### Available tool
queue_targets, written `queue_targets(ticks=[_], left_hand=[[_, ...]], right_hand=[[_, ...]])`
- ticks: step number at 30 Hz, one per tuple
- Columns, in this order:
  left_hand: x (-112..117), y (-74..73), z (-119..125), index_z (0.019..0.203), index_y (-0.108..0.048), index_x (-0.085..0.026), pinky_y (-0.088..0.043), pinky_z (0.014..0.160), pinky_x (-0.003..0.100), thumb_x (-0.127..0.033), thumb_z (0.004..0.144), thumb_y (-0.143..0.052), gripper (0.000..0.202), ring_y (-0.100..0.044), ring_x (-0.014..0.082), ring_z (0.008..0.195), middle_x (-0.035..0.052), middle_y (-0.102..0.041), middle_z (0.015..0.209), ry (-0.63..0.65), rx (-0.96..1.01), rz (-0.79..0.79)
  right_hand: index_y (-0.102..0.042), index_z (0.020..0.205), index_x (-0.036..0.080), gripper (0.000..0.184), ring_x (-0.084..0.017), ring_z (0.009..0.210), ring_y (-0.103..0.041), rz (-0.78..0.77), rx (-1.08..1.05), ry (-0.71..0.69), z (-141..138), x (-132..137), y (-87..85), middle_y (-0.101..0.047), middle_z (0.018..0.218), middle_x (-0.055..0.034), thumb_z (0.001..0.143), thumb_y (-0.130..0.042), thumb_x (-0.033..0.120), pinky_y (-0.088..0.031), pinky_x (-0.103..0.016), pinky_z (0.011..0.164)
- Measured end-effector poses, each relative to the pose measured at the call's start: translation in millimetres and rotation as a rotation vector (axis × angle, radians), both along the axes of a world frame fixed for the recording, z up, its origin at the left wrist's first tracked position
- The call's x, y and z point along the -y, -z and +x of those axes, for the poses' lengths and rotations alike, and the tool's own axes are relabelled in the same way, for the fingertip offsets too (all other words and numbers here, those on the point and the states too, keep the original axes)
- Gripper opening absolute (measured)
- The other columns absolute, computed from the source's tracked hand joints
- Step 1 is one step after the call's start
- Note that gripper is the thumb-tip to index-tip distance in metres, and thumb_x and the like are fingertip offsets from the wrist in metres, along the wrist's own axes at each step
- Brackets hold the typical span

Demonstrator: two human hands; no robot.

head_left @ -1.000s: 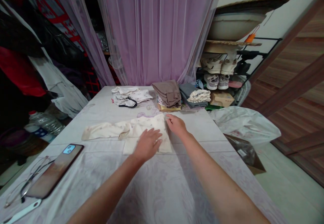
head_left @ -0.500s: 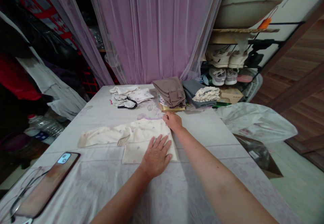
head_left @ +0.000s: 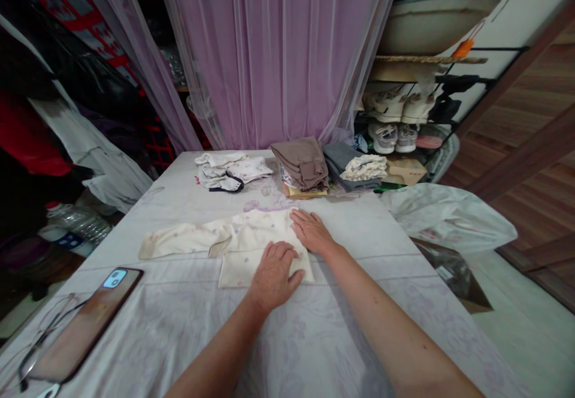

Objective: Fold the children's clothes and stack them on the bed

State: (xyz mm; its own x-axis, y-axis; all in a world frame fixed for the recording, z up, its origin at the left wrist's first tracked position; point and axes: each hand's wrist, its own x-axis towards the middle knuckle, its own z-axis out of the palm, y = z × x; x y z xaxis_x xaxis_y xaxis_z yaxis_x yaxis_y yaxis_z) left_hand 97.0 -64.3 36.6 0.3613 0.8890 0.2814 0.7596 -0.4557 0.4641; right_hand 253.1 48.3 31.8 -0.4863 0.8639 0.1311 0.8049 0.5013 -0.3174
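A small cream garment [head_left: 224,239] with a faint print lies flat on the pale tablecloth [head_left: 188,320], one sleeve stretched out to the left. My left hand [head_left: 275,273] rests palm down on its lower right part, fingers together and flat. My right hand [head_left: 309,229] lies flat on the garment's right edge, fingers extended toward the collar. Neither hand holds anything.
At the table's far end sit a loose pile of white clothes [head_left: 229,170], a folded brown stack [head_left: 303,164] and grey folded clothes with a cream piece on top [head_left: 359,167]. A phone [head_left: 83,323] and glasses [head_left: 36,350] lie near left. A plastic bag [head_left: 449,218] and shoe rack [head_left: 399,122] stand right.
My right hand has slid from the garment's top right corner down onto its right edge and flattened. My left hand has stayed on the lower part, fingers drawn a little closer.
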Motion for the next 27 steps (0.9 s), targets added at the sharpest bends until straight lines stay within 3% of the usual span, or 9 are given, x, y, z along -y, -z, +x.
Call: queue_targets(ticks=[4,8,10,13,16,21,24,27], left_hand=[[-1,-1.7,-3,0.107,-0.06,-0.021,-0.027,0.114,0.052,-0.028,0.086,-0.057,0.023,-0.054,0.0241,0.117,0.009,-0.062,0.116,0.006,0.05,-0.025],[-3,6.2,-6,0.103,-0.063,-0.021,-0.034,0.111,0.049,-0.025,0.089,-0.052,0.018,-0.056,0.023,0.115,0.0091,-0.065,0.115,0.006,0.132,0.031],[-4,12.2,-8,0.1,-0.063,-0.02,-0.043,0.104,0.044,-0.023,0.09,-0.048,0.018,-0.059,0.0215,0.111,0.0094,-0.067,0.112,-0.04,0.204,0.086],[-5,18.2,-18,0.1,-0.063,-0.02,-0.05,0.095,0.038,-0.021,0.09,-0.046,0.02,-0.062,0.0196,0.104,0.0088,-0.068,0.107,-0.163,0.278,0.17],[-5,16.0,-43,0.102,-0.063,-0.021,-0.05,0.095,0.038,-0.021,0.089,-0.046,0.021,-0.062,0.0204,0.105,0.0082,-0.068,0.108,-0.3,0.253,0.28],[-3,6.2,-106,0.115,-0.059,-0.017,-0.043,0.102,0.045,-0.026,0.085,-0.052,0.031,-0.056,0.0272,0.116,0.0137,-0.063,0.119,-0.617,0.096,0.387],[-1,5.4,-134,0.122,-0.055,-0.014,-0.043,0.1,0.045,-0.029,0.081,-0.057,0.044,-0.056,0.0301,0.117,0.0164,-0.062,0.122,-0.778,0.003,0.283],[1,2.5,-146,0.122,-0.057,-0.014,-0.046,0.093,0.04,-0.033,0.083,-0.055,0.043,-0.062,0.0283,0.108,0.0141,-0.068,0.114,-0.836,-0.027,0.106]], right_hand=[[-0.047,0.14,0.02,0.045,-0.021,0.14,-0.033,-0.045,0.057,0.029,-2,0,-4.2,-0.041,0.152,-0.0081,0.099,-0.032,0.03,-0.022,-0.048,0.114],[-0.052,0.136,0.02,0.044,-0.023,0.139,-0.036,-0.035,0.048,0.115,-10,9,-15.6,-0.043,0.15,-0.0085,0.098,-0.032,0.029,-0.023,-0.048,0.113],[-0.051,0.137,0.019,0.045,-0.022,0.14,-0.034,-0.007,0.012,0.153,-14,20,-20.1,-0.042,0.151,-0.0093,0.098,-0.03,0.028,-0.022,-0.047,0.114],[-0.044,0.143,0.019,0.048,-0.022,0.144,-0.027,0.013,-0.004,0.097,-22,40,-20.8,-0.036,0.155,-0.0096,0.099,-0.03,0.031,-0.017,-0.047,0.116],[-0.039,0.146,0.02,0.051,-0.024,0.145,-0.022,-0.048,0.046,0.023,-26,53,-15.5,-0.03,0.157,-0.0094,0.099,-0.033,0.04,-0.016,-0.05,0.116],[-0.038,0.146,0.023,0.051,-0.024,0.145,-0.022,-0.092,0.071,0.035,-27,56,-12.2,-0.028,0.158,-0.0082,0.098,-0.034,0.041,-0.016,-0.051,0.115],[-0.041,0.145,0.022,0.049,-0.025,0.145,-0.023,-0.079,0.075,0.068,-30,60,-16.7,-0.03,0.158,-0.0088,0.098,-0.037,0.038,-0.016,-0.052,0.115],[-0.043,0.144,0.022,0.048,-0.025,0.145,-0.023,-0.034,0.048,0.093,-37,72,-21.3,-0.031,0.157,-0.0094,0.097,-0.038,0.033,-0.015,-0.052,0.116]])
